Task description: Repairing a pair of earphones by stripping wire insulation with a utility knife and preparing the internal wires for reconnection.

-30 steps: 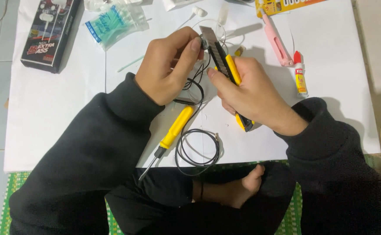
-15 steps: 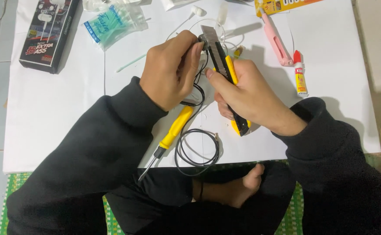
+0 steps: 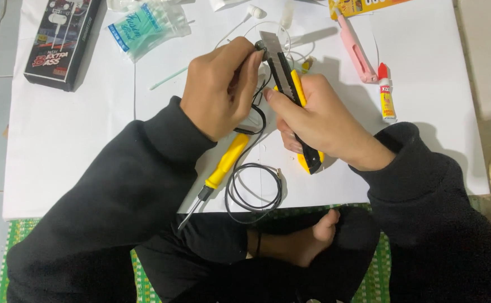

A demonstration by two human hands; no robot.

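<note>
Over the white sheet, the left hand pinches a small earbud between thumb and fingertips, its black cable trailing down to a loop at six o'clock. The right hand is clamped on a yellow and black utility knife, blade tip touching the earbud at twelve o'clock. A yellow screwdriver lies below the left hand; a glue tube sits at three o'clock.

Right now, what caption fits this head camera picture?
Left hand pinches a black cable; right hand holds a yellow utility knife.
</note>
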